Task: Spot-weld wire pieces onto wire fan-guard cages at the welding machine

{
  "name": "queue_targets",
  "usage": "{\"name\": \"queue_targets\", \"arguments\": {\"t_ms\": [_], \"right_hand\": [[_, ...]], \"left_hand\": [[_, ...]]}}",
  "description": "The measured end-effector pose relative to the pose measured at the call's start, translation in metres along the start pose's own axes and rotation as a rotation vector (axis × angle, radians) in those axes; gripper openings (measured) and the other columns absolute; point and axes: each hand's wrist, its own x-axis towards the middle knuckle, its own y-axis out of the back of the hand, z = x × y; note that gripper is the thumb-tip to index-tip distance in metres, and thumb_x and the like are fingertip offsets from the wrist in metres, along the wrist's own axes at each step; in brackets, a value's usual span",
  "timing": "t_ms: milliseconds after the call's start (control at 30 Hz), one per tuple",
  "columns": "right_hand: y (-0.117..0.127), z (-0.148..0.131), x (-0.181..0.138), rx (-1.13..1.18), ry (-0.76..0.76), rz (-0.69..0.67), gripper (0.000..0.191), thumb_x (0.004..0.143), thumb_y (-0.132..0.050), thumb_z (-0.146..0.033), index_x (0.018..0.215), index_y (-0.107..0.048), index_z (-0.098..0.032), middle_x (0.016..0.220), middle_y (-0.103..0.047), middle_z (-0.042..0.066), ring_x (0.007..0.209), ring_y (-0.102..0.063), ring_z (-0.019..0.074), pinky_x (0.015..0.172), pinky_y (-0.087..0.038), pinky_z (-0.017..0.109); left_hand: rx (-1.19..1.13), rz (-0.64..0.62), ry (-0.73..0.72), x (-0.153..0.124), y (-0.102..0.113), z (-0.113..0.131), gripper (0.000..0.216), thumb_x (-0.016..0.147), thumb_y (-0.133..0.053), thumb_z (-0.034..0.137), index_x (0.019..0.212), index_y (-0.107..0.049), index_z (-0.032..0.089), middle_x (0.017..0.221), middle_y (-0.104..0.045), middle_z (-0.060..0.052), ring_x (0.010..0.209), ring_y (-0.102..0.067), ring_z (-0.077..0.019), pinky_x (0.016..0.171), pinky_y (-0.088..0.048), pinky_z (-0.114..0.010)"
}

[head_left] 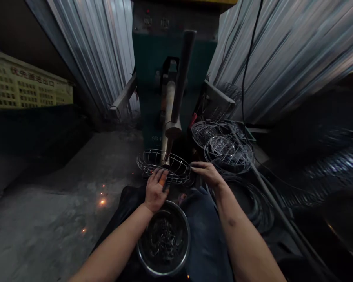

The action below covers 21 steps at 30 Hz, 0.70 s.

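Note:
A round wire basket [179, 166] sits under the upper arm of a spot welding machine [173, 129], its frame around the electrode tips. My left hand [156, 190], with an orange wrap on one finger, is closed on the basket's near side, close to the electrode. A small part between those fingers, if any, is hidden. At the basket's right rim, my right hand [207, 172] pinches the wire between thumb and fingers. Below my left wrist, a metal bowl [188, 239] rests on my lap with many small bent metal pieces in it.
Wire baskets [229, 150] lie piled to the right, above coiled wire [259, 207]. A yellow plastic crate [29, 86] stands at left. Glowing sparks [102, 202] show over the concrete floor [59, 211]. A black cable [247, 70] hangs before the corrugated metal wall [285, 51].

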Motion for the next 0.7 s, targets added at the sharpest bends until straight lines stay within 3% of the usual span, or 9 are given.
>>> {"name": "queue_targets", "arguments": {"t_ms": [167, 300, 567, 700], "right_hand": [[0.005, 0.002, 0.005, -0.040, -0.025, -0.052, 0.036, 0.049, -0.084, -0.039, 0.076, -0.076, -0.017, 0.073, -0.070, 0.005, 0.066, -0.063, 0.0185, 0.067, -0.051, 0.034], [0.003, 0.009, 0.001, -0.025, -0.029, -0.031, 0.032, 0.052, -0.083, -0.041, 0.074, -0.075, -0.019, 0.071, -0.069, 0.003, 0.064, -0.063, 0.0176, 0.064, -0.051, 0.031], [-0.019, 0.015, -0.013, 0.150, 0.032, 0.173, 0.039, 0.049, -0.085, -0.037, 0.079, -0.073, -0.016, 0.063, -0.065, 0.000, 0.054, -0.056, 0.0122, 0.054, -0.047, 0.026], [-0.031, 0.016, -0.019, 0.190, 0.071, 0.269, 0.041, 0.044, -0.086, -0.036, 0.077, -0.072, -0.016, 0.062, -0.065, -0.001, 0.054, -0.056, 0.0117, 0.055, -0.048, 0.025]], "left_hand": [[0.227, -0.076, -0.013, 0.002, -0.003, -0.011, 0.057, 0.069, -0.066, 0.021, 0.124, -0.061, 0.028, 0.129, -0.057, -0.010, 0.129, -0.040, -0.0348, 0.110, -0.021, -0.048], [0.291, -0.039, 0.009, -0.001, -0.007, -0.018, 0.054, 0.071, -0.065, 0.025, 0.125, -0.061, 0.031, 0.123, -0.060, -0.010, 0.126, -0.042, -0.0349, 0.110, -0.018, -0.047], [0.255, 0.055, -0.029, 0.011, -0.010, -0.017, 0.046, 0.068, -0.068, 0.016, 0.111, -0.069, 0.034, 0.110, -0.065, -0.011, 0.116, -0.051, -0.0332, 0.110, -0.013, -0.051], [0.188, 0.066, -0.079, 0.013, -0.005, -0.018, 0.053, 0.069, -0.066, 0.012, 0.115, -0.066, 0.037, 0.112, -0.065, -0.009, 0.117, -0.051, -0.0313, 0.111, -0.010, -0.051]]}}
